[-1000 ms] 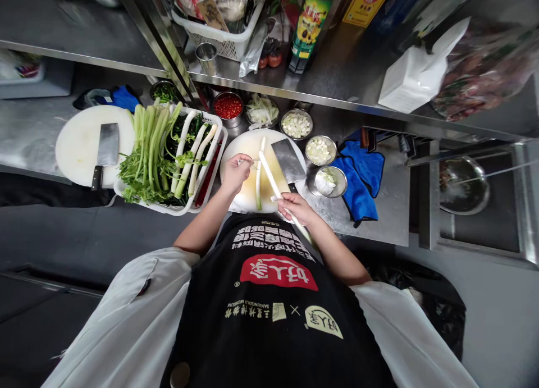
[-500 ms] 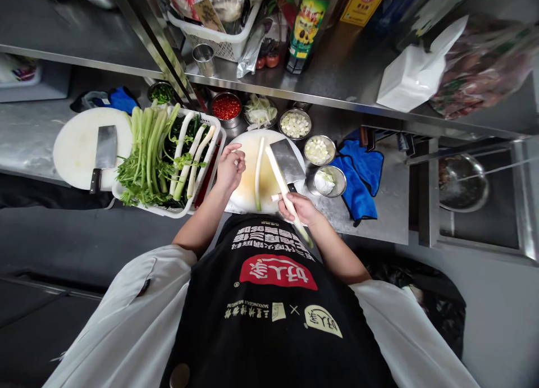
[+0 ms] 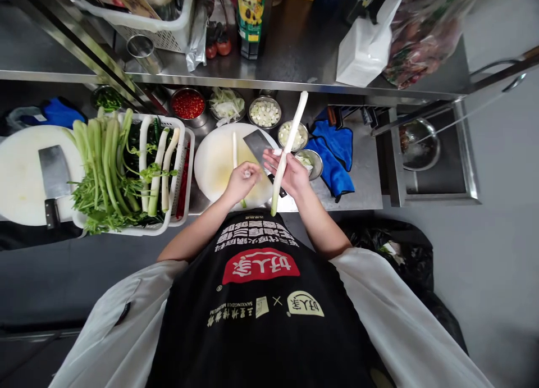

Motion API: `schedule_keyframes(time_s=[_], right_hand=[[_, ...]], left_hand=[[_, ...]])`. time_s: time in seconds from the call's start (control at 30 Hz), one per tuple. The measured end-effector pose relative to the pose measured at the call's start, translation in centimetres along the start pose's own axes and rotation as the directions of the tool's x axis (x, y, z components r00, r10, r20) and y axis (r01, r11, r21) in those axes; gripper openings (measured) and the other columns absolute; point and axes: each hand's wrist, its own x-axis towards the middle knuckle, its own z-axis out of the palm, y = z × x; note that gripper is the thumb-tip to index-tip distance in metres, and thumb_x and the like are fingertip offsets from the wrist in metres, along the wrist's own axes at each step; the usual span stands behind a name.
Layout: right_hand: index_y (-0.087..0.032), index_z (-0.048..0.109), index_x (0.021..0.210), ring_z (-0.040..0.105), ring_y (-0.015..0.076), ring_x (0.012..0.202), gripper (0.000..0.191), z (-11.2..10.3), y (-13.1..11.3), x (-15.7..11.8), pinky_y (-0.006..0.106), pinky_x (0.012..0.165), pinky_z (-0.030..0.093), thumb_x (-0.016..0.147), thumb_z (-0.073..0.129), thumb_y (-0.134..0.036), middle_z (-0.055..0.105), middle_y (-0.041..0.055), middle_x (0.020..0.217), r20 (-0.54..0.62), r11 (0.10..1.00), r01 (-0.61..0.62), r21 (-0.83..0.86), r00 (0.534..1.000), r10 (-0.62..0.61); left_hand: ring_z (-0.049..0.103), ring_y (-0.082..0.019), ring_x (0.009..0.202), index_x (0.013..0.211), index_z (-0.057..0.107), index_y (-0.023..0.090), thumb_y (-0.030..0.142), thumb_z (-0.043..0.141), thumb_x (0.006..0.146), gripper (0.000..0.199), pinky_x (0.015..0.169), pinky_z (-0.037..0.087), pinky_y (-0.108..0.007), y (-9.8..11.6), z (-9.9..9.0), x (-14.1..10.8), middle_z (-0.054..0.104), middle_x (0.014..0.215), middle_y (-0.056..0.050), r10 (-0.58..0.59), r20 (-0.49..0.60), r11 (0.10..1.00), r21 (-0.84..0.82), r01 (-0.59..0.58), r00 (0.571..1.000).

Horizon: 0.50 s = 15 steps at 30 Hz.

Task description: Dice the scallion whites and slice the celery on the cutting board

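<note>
In the head view, my right hand (image 3: 290, 172) is palm up, with a long white-and-green leek (image 3: 290, 138) held between thumb and fingers. The leek's white end points up toward the shelf. A small white piece (image 3: 277, 151) sits at those fingertips. My left hand (image 3: 244, 179) is curled above the cutting board (image 3: 213, 158), with a small pale bit at its fingers that I cannot identify. Behind it, a second leek (image 3: 234, 149) lies on the board. A cleaver (image 3: 257, 145) rests on the board's right side, its handle partly behind my right hand.
At left stands a white basket (image 3: 179, 121) of celery (image 3: 105, 158) and leeks, beside another board (image 3: 21, 169) with a cleaver (image 3: 55, 174). Metal bowls of chopped leek (image 3: 264, 113) and red chillies (image 3: 188, 104) line the back under a steel shelf (image 3: 295, 68). Blue gloves (image 3: 332, 169) lie at right.
My right hand has raised the leek and swung its white end up and to the right. My left hand has come down over the board and curled. The camera view has shifted right.
</note>
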Motion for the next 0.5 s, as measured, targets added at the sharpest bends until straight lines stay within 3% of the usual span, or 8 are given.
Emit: schedule_keyframes(time_s=[0.07, 0.17, 0.37, 0.43, 0.5], right_hand=[[-0.025, 0.076, 0.108, 0.064, 0.0316, 0.139, 0.037, 0.5, 0.4, 0.0, 0.055, 0.115, 0.054, 0.090, 0.081, -0.057, 0.078, 0.0102, 0.132, -0.022, 0.999, 0.043, -0.019, 0.999, -0.043], [-0.026, 0.076, 0.107, 0.064, 0.0312, 0.139, 0.039, 0.9, 1.0, 0.3, 0.054, 0.118, 0.053, 0.086, 0.084, -0.058, 0.079, 0.0091, 0.130, -0.058, 0.990, 0.126, -0.067, 0.990, -0.130], [-0.032, 0.076, 0.113, 0.061, 0.0282, 0.142, 0.041, 1.4, 2.0, 0.6, 0.048, 0.117, 0.053, 0.087, 0.080, -0.064, 0.077, 0.0045, 0.133, -0.140, 0.942, 0.252, -0.224, 0.948, -0.287], [-0.032, 0.075, 0.116, 0.062, 0.0276, 0.141, 0.044, 1.6, 2.4, 0.4, 0.046, 0.115, 0.054, 0.088, 0.078, -0.065, 0.076, 0.0046, 0.135, -0.176, 0.942, 0.244, -0.231, 0.942, -0.287], [-0.032, 0.074, 0.122, 0.062, 0.0277, 0.140, 0.046, 1.8, 2.6, 0.1, 0.046, 0.114, 0.055, 0.089, 0.078, -0.063, 0.076, 0.0053, 0.137, -0.206, 0.969, 0.180, -0.169, 0.955, -0.213]], left_hand=[[0.064, -0.012, 0.066, 0.092, 0.076, 0.019, 0.023, 0.079, 0.081, 0.012, 0.065, 0.050, -0.025, 0.1, 1.3, 0.3, 0.074, 0.077, -0.001, 0.096, 0.039, 0.992, 0.079, -0.098, 0.995], [0.069, -0.015, 0.073, 0.097, 0.081, 0.019, 0.027, 0.081, 0.084, 0.015, 0.073, 0.055, -0.029, 0.7, 2.6, 0.9, 0.078, 0.084, -0.003, 0.188, 0.083, 0.959, 0.201, -0.201, 0.979], [0.074, -0.019, 0.080, 0.088, 0.081, 0.022, 0.023, 0.074, 0.091, 0.008, 0.080, 0.056, -0.031, 2.3, 3.4, 1.1, 0.081, 0.089, -0.004, 0.337, 0.094, 0.811, 0.476, -0.339, 0.937], [0.072, -0.019, 0.078, 0.082, 0.078, 0.023, 0.020, 0.073, 0.090, 0.010, 0.079, 0.054, -0.032, 2.8, 3.5, 1.0, 0.080, 0.084, -0.003, 0.340, 0.099, 0.773, 0.537, -0.338, 0.935], [0.071, -0.020, 0.077, 0.076, 0.075, 0.023, 0.017, 0.075, 0.086, 0.012, 0.078, 0.053, -0.031, 3.1, 3.6, 1.0, 0.076, 0.079, -0.002, 0.329, 0.078, 0.779, 0.541, -0.317, 0.941]])
